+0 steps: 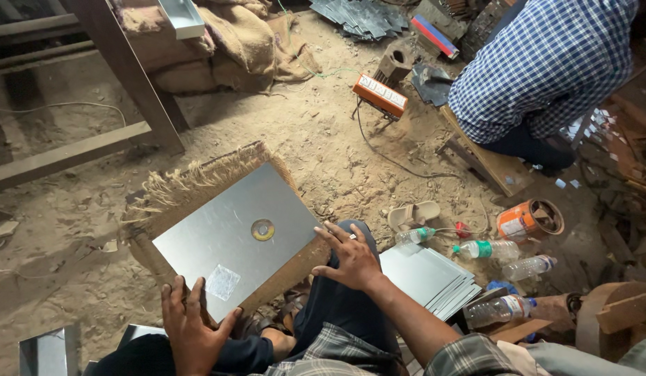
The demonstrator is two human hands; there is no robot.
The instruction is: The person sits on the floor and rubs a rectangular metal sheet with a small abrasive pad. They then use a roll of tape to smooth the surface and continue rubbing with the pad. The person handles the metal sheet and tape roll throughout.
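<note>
Both hands steady the metal sheet (229, 233) on the burlap pad (190, 184): left hand (194, 334) gripping the near edge, fingers spread, right hand (352, 261) splayed at its side. A ring (262, 230) sits centred; cut sheets (429, 275) are stacked beside.

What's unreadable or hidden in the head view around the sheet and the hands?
- Underside of the metal sheet and the pad beneath it: covered by the sheet and burlap.
- Left hand palm and grip: only its back shows.
- Right hand: real contact with the sheet's edge unclear.
- Ring on the sheet: too small to identify.
- Lower sheet stack: behind the forearm.
</note>
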